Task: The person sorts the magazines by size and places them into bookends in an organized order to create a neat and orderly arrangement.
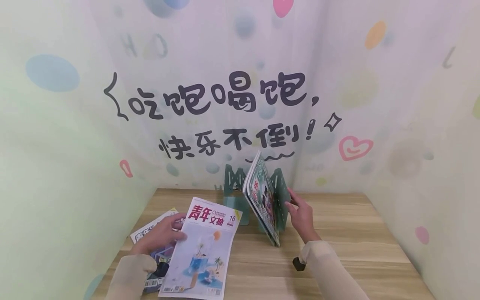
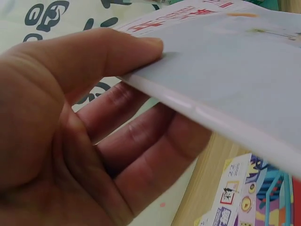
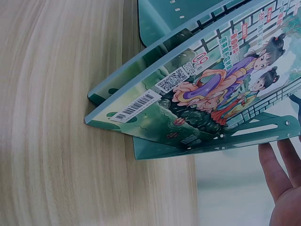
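A pale blue-and-white magazine is pinched at its left edge by my left hand, thumb on the cover and fingers beneath, as the left wrist view shows. Green magazines lean tilted in a green metal bookend; the right wrist view shows their illustrated cover. The fingers of my right hand touch the outer side of the bookend's right upright plate; in the right wrist view the hand is partly cut off at the frame's edge.
Another magazine with a colourful cover lies on the wooden table at the left, partly under the left hand and the pale magazine. Behind the table hangs a printed curtain with black characters and coloured dots.
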Available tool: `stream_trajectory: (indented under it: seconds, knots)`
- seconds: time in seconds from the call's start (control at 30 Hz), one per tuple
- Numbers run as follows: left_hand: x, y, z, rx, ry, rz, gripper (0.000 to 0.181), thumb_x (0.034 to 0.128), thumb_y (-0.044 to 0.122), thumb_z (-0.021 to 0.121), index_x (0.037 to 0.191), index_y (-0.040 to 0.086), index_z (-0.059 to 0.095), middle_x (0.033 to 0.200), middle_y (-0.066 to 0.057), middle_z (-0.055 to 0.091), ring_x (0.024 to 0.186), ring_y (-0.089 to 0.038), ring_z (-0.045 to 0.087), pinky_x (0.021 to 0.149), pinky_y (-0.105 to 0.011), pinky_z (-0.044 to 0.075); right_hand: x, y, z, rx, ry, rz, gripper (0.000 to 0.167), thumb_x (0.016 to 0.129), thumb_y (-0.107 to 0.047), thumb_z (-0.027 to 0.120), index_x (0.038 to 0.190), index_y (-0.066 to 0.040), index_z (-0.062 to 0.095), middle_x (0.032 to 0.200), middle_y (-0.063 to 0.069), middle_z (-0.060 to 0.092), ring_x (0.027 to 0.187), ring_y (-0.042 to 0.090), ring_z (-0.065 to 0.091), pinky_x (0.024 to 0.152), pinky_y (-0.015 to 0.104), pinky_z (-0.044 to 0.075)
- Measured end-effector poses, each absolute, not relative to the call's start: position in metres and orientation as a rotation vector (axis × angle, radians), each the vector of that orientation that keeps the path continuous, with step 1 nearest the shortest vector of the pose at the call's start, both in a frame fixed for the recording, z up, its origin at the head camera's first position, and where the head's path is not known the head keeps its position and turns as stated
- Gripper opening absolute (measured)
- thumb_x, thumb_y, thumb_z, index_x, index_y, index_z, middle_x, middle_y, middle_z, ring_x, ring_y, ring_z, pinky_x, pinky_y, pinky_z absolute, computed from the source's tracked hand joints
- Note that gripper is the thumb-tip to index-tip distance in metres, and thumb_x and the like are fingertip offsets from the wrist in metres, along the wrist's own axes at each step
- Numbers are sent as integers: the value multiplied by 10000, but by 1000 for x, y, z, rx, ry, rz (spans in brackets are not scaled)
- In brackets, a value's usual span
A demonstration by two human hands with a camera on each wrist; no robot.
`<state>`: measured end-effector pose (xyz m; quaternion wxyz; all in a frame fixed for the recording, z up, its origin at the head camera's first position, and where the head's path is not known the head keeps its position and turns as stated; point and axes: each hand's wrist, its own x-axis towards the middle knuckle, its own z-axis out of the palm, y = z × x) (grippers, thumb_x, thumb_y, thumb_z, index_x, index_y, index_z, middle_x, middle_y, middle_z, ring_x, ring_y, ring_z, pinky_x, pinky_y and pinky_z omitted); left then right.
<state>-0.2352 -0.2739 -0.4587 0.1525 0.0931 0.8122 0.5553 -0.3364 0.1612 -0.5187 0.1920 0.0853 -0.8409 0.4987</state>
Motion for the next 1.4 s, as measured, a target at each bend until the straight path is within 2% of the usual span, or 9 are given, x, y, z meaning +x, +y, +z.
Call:
stream_trajectory:
  seconds: [0.23, 0.43, 0.83, 1.13, 1.4]
  knots:
    - [-241, -263, -457, 254, 2415, 1615, 648, 888, 118, 700, 1455, 69, 390, 1150, -189, 661, 865, -301, 694, 695, -443, 595, -336, 161, -520, 236, -2378, 1392, 497, 944, -91, 633, 1422, -145, 512, 1343, 138, 575, 1110, 347, 608, 833, 493, 553]
    - [-249, -251, -455, 232, 2452, 1660, 626, 895, 77, 679, 1454, 83, 398, 1135, -188, 668, 876, -299, 695, 709, -433, 594, -337, 161, -521, 238, -2374, 1389, 494, 943, -78, 631, 1420, -121, 510, 1343, 149, 573, 1110, 353, 608, 829, 494, 554]
    - [-264, -226, -464, 150, 2493, 1872, 592, 891, 8, 660, 1432, 119, 447, 1144, -211, 662, 913, -337, 693, 709, -467, 592, -335, 161, -521, 236, -2353, 1390, 496, 934, -52, 636, 1411, -138, 527, 1335, 148, 579, 1094, 356, 616, 834, 489, 553]
    - [-275, -200, -471, 173, 2551, 2064, 550, 877, -44, 659, 1391, 17, 474, 1138, -292, 639, 970, -395, 669, 726, -431, 593, -336, 162, -521, 224, -2356, 1382, 495, 938, -66, 636, 1414, -146, 524, 1335, 135, 582, 1099, 348, 615, 855, 486, 545]
    - [-283, -189, -480, 77, 2554, 2182, 562, 883, -24, 655, 1404, 9, 448, 1199, -309, 602, 1023, -411, 646, 776, -392, 585, -335, 161, -517, 214, -2368, 1402, 489, 945, -76, 628, 1416, -145, 520, 1344, 131, 575, 1119, 336, 607, 856, 473, 546]
